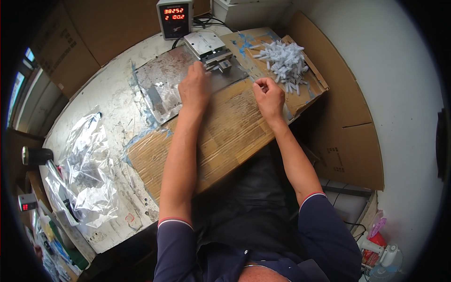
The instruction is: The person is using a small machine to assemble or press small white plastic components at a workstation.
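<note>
My left hand point(193, 86) is closed, its fingertips at the left side of a small metal fixture point(217, 60) on a bench machine point(205, 43). Whatever those fingers may hold is hidden. To the right, over the edge of the taped cardboard, my right hand point(270, 99) is curled with thumb and forefinger together; anything in that pinch is too small to make out. Just beyond it lies a heap of small whitish translucent plastic pieces point(284, 62). Under my left hand's far side spreads a worn metal plate point(164, 77).
Behind the machine stands a display box with red digits point(174, 19). Brown cardboard point(235, 120) covers the near worktop. A crumpled clear plastic bag point(89, 171) lies on the white table point(131, 207) at left. Tall cardboard sheets point(347, 117) border the right side.
</note>
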Demonstrator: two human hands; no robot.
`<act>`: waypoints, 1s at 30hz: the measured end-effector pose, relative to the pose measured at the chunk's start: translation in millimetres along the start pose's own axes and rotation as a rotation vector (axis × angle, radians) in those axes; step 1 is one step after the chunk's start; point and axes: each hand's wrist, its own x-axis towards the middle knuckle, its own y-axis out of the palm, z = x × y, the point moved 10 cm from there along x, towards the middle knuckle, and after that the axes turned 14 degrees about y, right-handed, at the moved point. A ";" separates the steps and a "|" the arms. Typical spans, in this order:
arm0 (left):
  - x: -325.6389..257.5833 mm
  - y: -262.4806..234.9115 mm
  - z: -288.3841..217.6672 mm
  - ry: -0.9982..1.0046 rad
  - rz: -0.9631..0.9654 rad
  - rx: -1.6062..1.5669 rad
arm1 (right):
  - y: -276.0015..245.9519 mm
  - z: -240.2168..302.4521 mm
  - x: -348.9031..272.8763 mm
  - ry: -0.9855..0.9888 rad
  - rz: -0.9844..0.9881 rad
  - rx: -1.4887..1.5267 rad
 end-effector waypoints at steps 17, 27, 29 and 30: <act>1.1 -6.8 -16.2 0.085 -0.051 0.098 | -53.7 -33.8 18.1 -0.092 0.077 -0.595; -5.9 -31.0 6.8 0.024 -0.344 -0.172 | -17.4 -20.2 7.4 0.003 0.322 -0.120; -6.3 -29.6 10.6 0.006 -0.358 -0.269 | -18.2 12.6 -5.0 -0.393 0.199 -0.355; -6.5 -27.7 14.3 -0.013 -0.371 -0.369 | -17.3 13.4 -4.7 -0.395 0.202 -0.351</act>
